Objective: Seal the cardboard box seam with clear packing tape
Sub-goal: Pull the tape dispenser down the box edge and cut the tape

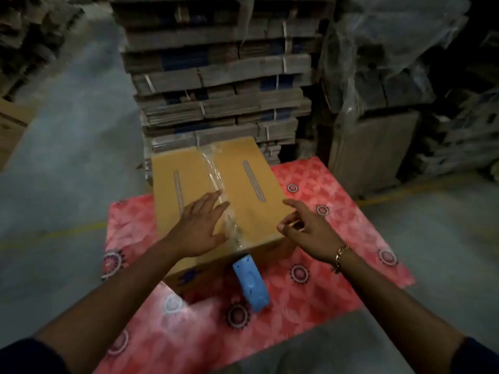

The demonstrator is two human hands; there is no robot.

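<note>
A brown cardboard box (251, 184) lies on a red patterned mat, its top flaps closed. A wrinkled strip of clear packing tape (216, 174) runs along the centre seam from the far edge to the near edge. My left hand (199, 228) rests flat on the left flap, fingers spread, fingertips touching the tape. My right hand (305, 228) hovers over the box's near right corner, fingers loosely curled, holding nothing. A blue tape dispenser (252, 282) hangs at the box's near side, at the end of the tape strip, with neither hand on it.
The red mat (337, 206) covers the grey concrete floor (73, 163). A tall stack of bundled flat cartons (216, 76) stands right behind the box. Plastic-wrapped goods (391, 63) stand at the back right, more cardboard at the far left.
</note>
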